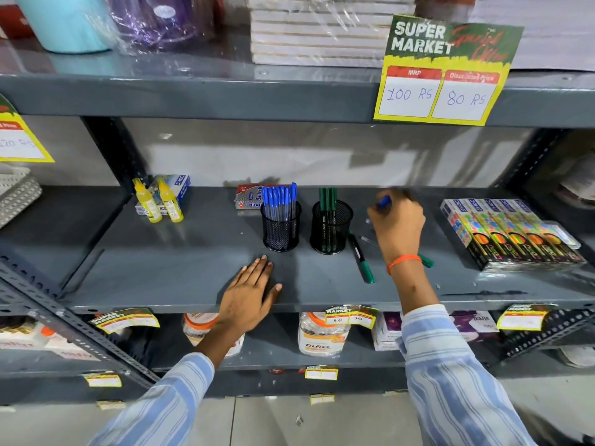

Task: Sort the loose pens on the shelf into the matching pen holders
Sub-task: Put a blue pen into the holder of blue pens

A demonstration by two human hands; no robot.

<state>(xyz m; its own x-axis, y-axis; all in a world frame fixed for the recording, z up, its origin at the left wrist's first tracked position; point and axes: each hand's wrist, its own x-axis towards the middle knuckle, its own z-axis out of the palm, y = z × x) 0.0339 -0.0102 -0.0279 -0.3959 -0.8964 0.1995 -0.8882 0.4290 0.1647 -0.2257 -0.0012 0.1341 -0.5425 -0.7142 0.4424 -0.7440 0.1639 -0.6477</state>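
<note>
1 green pen (361,256) points toward viewer.

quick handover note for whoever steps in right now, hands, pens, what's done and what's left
Left hand: open, flat on the shelf, holding nothing.
Right hand: closed around a blue pen, raised right of the holders.
Blue holder: full of blue pens. Green holder: a few green pens.
Done: most pens sorted.
Left: put the held blue pen in the blue holder; a loose green pen and another green pen partly behind the wrist go in the green holder.
</note>
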